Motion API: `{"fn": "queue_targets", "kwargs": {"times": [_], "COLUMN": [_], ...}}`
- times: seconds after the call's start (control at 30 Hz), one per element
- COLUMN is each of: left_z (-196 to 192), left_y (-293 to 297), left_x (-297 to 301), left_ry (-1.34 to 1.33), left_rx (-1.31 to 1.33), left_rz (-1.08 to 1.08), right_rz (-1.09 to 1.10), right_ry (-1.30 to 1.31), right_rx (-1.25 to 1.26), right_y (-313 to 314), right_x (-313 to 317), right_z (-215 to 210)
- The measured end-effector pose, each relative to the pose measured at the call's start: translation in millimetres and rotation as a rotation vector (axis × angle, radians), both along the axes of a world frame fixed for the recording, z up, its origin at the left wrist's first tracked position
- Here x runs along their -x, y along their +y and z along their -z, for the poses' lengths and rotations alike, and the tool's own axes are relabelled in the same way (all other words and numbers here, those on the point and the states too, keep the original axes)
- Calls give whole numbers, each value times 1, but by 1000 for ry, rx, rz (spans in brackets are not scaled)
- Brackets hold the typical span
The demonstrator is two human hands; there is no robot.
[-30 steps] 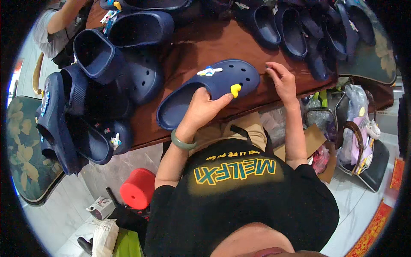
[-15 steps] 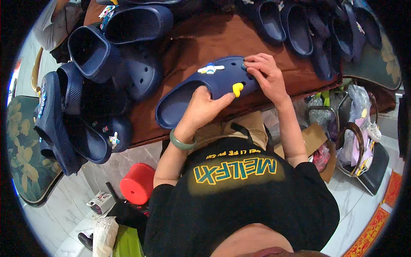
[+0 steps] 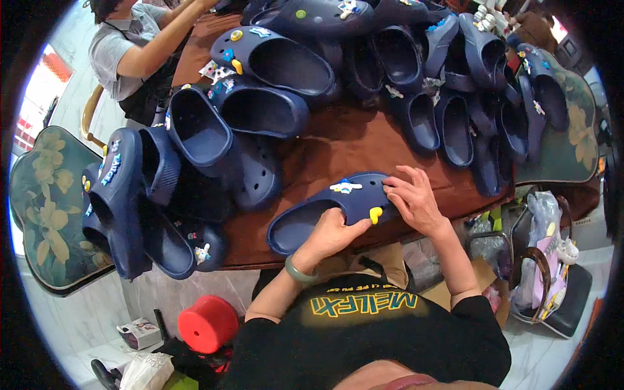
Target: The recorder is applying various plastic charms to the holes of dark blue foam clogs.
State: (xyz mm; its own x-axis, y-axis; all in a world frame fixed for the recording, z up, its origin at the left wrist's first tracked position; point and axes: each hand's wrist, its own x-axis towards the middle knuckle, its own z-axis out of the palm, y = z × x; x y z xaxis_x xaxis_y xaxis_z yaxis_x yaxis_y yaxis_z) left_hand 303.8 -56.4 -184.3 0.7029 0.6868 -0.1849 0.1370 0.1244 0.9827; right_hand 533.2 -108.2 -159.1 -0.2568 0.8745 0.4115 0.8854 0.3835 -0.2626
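A dark blue clog (image 3: 304, 229) lies near the table's front edge, toe to the right. On its upper are a white-and-blue cartoon charm (image 3: 345, 186) and a yellow curved charm (image 3: 375, 215). My left hand (image 3: 329, 235) grips the clog at its opening, fingers tucked inside. The thumb lies on the upper, its tip by the yellow charm. At the toe, my right hand (image 3: 418, 204) has bent fingers pressed onto the perforated surface. Whatever its fingertips hold is hidden. A pale green bangle (image 3: 299, 270) circles my left wrist.
Many more blue clogs surround the brown-covered table (image 3: 335, 146), including a stack at left (image 3: 123, 201) and a row at right (image 3: 455, 130). Another person (image 3: 133, 55) stands far left. A red stool (image 3: 208, 324) and a chair with bags (image 3: 543, 286) stand below.
The view has tilted up, so the clog and both hands appear lower, and a person shows at far left. My left grip is unchanged; my right fingers have shifted slightly at the toe.
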Motion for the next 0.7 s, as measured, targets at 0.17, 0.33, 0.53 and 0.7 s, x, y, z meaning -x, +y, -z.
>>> {"fn": "queue_targets", "kwargs": {"times": [0.17,0.33,0.53,0.7], "left_z": [7,5,-5,-32], "left_y": [1,1,-2,3], "left_x": [-2,-1,-3,-14], "left_ry": [-25,22,-47,-344], "left_rx": [-44,-9,-14,-2], "left_rz": [-2,4,-3,-213], "right_rz": [34,124,182,276], "right_ry": [222,584,561,759], "right_rx": [57,30,-24,-29], "right_y": [-3,-12,-35,-66], "right_x": [-3,13,19,34], "right_z": [22,41,71,67]}}
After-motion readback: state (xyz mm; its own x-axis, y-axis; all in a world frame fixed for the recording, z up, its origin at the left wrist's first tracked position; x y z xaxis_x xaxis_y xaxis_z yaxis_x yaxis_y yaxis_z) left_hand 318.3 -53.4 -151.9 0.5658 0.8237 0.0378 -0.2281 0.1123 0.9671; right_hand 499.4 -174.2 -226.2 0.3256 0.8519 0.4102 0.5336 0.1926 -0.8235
